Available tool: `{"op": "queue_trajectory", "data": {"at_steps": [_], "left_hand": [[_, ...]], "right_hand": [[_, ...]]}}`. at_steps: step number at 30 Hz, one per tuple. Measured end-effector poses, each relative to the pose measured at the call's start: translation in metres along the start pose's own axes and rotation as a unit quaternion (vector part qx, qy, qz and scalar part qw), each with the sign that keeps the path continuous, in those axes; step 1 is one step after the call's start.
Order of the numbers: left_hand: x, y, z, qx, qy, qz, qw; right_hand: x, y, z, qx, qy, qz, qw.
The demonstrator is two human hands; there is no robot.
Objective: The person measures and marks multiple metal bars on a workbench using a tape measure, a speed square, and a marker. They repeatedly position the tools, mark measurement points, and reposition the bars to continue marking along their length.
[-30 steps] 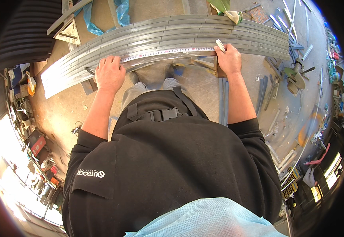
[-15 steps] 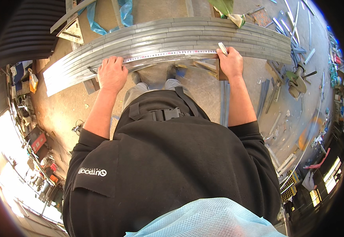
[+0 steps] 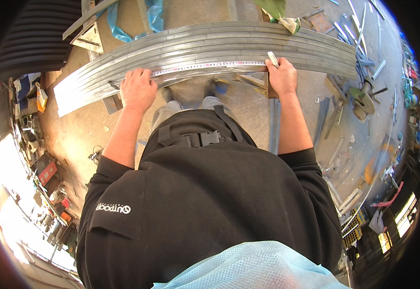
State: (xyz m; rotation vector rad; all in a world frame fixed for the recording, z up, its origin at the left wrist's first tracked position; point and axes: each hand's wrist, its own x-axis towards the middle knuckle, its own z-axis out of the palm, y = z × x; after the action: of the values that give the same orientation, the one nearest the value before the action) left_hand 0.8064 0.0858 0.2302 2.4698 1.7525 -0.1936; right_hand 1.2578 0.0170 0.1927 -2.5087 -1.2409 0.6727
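Several long grey metal bars (image 3: 210, 45) lie side by side in front of me. Along their near edge a white tape measure blade (image 3: 205, 65) stretches from one hand to the other. My left hand (image 3: 138, 90) is closed at the left end of the blade; a small dark loop (image 3: 114, 85) sticks out beside it, and the palm side is hidden. At the right end of the blade, my right hand (image 3: 282, 77) is closed on a short white stick (image 3: 272, 59) that points up past the fingers. Its thumb side rests by the bars' near edge.
Past the bars are a green cloth (image 3: 272, 8), blue plastic wrap (image 3: 155, 17) and a triangular metal bracket (image 3: 89, 38). Metal offcuts (image 3: 359, 33) and a machine with a round disc (image 3: 363, 101) stand to the right. Below the bars show my shoes (image 3: 209, 87).
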Motion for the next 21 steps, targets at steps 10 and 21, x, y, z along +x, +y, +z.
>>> {"op": "queue_trajectory", "data": {"at_steps": [10,21], "left_hand": [[-0.003,0.01,0.005,-0.024,0.062,-0.01,0.998],[-0.02,0.003,-0.004,-0.242,0.142,0.035,0.959]], "right_hand": [[0.019,0.032,0.008,0.032,0.001,-0.063,0.997],[0.03,0.058,-0.012,0.084,-0.062,-0.04,0.994]]}}
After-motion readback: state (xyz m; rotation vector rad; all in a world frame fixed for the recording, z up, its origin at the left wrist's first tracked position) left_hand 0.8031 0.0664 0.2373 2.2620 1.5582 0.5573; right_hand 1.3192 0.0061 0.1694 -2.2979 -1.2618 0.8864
